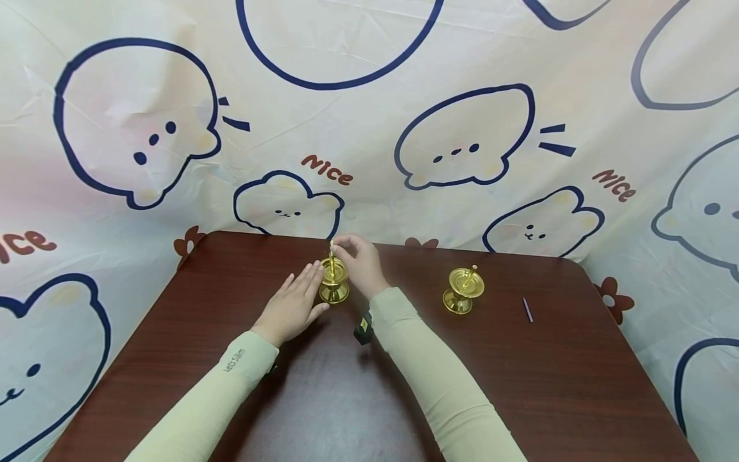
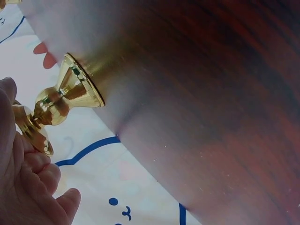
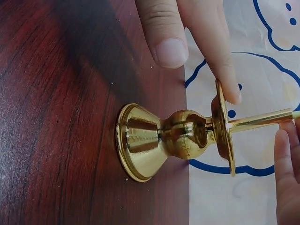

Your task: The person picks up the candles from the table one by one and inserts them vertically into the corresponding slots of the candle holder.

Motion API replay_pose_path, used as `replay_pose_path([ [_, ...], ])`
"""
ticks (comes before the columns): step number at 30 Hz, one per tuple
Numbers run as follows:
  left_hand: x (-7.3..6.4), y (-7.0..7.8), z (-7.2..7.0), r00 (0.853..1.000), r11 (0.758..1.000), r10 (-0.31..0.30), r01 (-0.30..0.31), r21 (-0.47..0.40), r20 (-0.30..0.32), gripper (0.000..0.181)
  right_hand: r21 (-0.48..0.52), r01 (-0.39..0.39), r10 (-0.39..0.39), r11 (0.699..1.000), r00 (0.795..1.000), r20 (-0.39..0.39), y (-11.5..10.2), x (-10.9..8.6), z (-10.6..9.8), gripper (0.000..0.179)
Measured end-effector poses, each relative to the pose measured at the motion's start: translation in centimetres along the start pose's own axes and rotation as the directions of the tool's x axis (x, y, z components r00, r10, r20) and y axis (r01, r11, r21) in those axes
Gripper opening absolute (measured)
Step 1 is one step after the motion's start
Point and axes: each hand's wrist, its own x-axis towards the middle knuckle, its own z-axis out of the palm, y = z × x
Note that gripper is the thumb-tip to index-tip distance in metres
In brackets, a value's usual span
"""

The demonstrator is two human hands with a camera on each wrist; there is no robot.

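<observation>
A shiny gold candle holder stands upright on the table between my two hands. It has a flared foot, a round bulge, a shallow dish and a thin upright tube. My left hand reaches in from the left with straight fingers, and a fingertip touches the dish rim. Above the dish, my right hand pinches a pale thin stick at the top of the tube. Fingers cover most of that stick. In the left wrist view the candle holder appears sideways, its dish partly behind a hand.
A second gold candle holder stands to the right, a light tip on its thin stem. Farther right lies a slim greyish-purple stick. The dark brown table meets a cloth backdrop with cartoon prints along its back edge.
</observation>
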Motion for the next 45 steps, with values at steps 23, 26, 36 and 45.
replay_pose_path([
  [23,-0.11,0.05,0.06,0.999,1.000,0.007,-0.007,-0.003,-0.036,0.075,-0.066,0.042,-0.041,0.997,0.999,0.004,0.33,0.00,0.51,0.017],
  [26,-0.15,0.07,0.03,0.999,1.000,0.007,-0.007,-0.002,-0.034,0.075,-0.055,0.037,-0.037,0.998,0.999,0.013,0.42,-0.01,0.59,0.017],
  [36,-0.14,0.08,0.22,0.999,1.000,0.010,-0.010,-0.002,-0.039,0.075,-0.042,0.046,-0.045,0.998,0.999,0.008,0.33,-0.19,0.55,0.017],
  [45,-0.21,0.05,0.11,1.000,1.000,-0.002,0.002,-0.001,-0.021,0.075,-0.046,0.033,-0.033,0.998,0.999,0.007,-0.29,-0.26,0.24,0.018],
])
